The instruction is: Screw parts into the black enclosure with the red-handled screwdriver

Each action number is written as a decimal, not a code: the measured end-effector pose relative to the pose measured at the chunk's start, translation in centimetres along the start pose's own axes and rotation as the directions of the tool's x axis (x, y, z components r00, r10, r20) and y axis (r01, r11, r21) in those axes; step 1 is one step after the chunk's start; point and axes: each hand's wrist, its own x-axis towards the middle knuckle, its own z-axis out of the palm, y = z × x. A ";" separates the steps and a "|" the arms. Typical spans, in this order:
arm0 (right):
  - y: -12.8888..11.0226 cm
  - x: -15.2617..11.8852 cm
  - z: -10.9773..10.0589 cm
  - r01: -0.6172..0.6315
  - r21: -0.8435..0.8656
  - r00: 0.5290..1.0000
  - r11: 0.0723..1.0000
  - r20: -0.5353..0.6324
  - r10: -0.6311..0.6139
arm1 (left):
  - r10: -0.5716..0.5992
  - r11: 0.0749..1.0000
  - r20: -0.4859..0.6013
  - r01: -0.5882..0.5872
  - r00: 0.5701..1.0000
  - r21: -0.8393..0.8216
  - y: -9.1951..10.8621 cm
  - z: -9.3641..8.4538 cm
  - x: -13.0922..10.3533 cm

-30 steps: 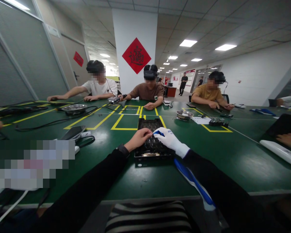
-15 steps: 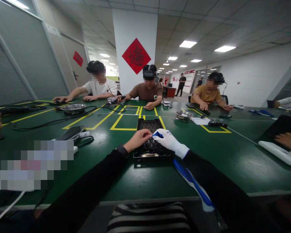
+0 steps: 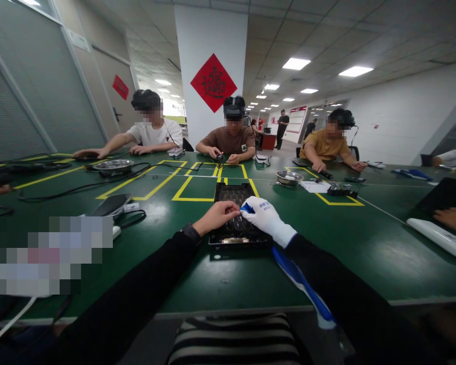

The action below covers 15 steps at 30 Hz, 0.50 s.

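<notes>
A black open case with a dark, patterned inside lies on the green table in front of me. Above it my bare left hand has its fingers pinched together, close to the fingertips of the other hand; anything between them is too small to make out. My right hand wears a white glove with blue at the fingertips, and its fingers are closed too; what they may hold is hidden. A blue and grey glove lies beside my right forearm, hanging over the table's front edge.
Yellow tape lines mark the green table. Metal bowls stand further back. A phone and cables lie at the left, a white device at the right. Three people sit opposite; another person's hand is at the right.
My hands stay nearly in place over the case. Across the table, the person in brown has brought both hands together around a small dark object. The view has shifted slightly.
</notes>
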 end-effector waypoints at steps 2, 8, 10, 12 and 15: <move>0.0 0.0 -0.1 0.044 -0.014 0.999 0.999 -0.002 -0.044 | 0.007 1.000 -0.006 -0.007 1.000 -0.020 -0.1 0.1 0.0; 0.0 -0.2 -0.1 0.168 0.043 0.985 0.985 0.037 -0.169 | 0.026 1.000 -0.009 -0.026 1.000 0.004 -0.4 0.0 0.0; 0.1 -0.3 0.1 0.144 0.061 0.989 0.988 0.036 -0.147 | 0.039 0.998 -0.013 -0.038 0.999 0.040 -0.4 0.0 -0.1; 0.3 -0.2 0.3 0.120 0.083 0.992 0.989 0.015 -0.122 | 0.050 0.997 -0.018 -0.049 0.999 0.066 -0.3 -0.1 -0.1; 0.7 -0.1 0.6 0.096 0.126 0.995 0.987 -0.041 -0.091 | 0.067 0.993 -0.028 -0.064 0.997 0.098 -0.2 -0.1 -0.1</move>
